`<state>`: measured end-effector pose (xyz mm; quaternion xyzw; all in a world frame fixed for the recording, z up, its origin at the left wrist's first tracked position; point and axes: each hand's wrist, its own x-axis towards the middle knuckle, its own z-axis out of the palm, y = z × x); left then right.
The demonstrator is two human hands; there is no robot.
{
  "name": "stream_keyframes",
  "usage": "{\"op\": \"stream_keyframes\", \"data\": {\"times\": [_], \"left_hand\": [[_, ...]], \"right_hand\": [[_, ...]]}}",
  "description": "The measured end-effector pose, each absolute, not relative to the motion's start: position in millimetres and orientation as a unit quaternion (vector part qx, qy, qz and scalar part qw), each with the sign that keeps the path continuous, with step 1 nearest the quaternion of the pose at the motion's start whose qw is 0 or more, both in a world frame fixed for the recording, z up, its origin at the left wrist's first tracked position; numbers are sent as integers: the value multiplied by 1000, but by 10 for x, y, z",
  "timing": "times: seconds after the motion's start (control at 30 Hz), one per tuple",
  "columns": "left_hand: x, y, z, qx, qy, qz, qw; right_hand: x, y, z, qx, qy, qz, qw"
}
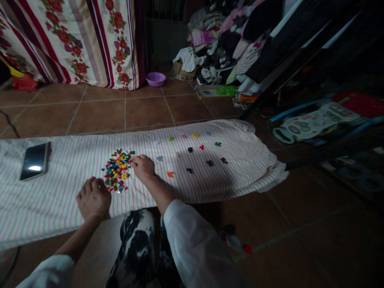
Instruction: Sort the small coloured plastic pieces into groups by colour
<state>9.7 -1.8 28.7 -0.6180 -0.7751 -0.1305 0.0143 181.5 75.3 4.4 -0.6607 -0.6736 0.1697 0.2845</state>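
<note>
A heap of tiny multicoloured plastic pieces (117,170) lies on the striped cloth. At its right edge is my right hand (144,168), thumb and forefinger pinched on a small dark blue or purple piece. My left hand (94,199) rests on the cloth at the heap's lower left, its fingers curled under and nothing seen in them. To the right, small single-colour clusters are set apart in loose rows, among them an orange cluster (170,174), a grey cluster (160,159), a black cluster (190,150), a yellow cluster (195,135) and a brown cluster (224,160).
The striped cloth (69,160) covers a long, narrow table. A phone (35,161) lies at its left end. Beyond, on the tiled floor, are a purple basin (156,79) and a pile of clothes (222,40). A bottle (235,242) lies below, near my legs.
</note>
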Motion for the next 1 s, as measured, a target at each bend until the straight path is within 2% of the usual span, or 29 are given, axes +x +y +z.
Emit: {"op": "stream_keyframes", "data": {"times": [0.33,1.0], "left_hand": [[35,-7,193,-629,-766,-127,26],[32,-4,203,-626,-768,-134,16]], "right_hand": [[1773,734,57,-681,-675,161,235],[1808,645,-19,-656,-666,163,315]]}}
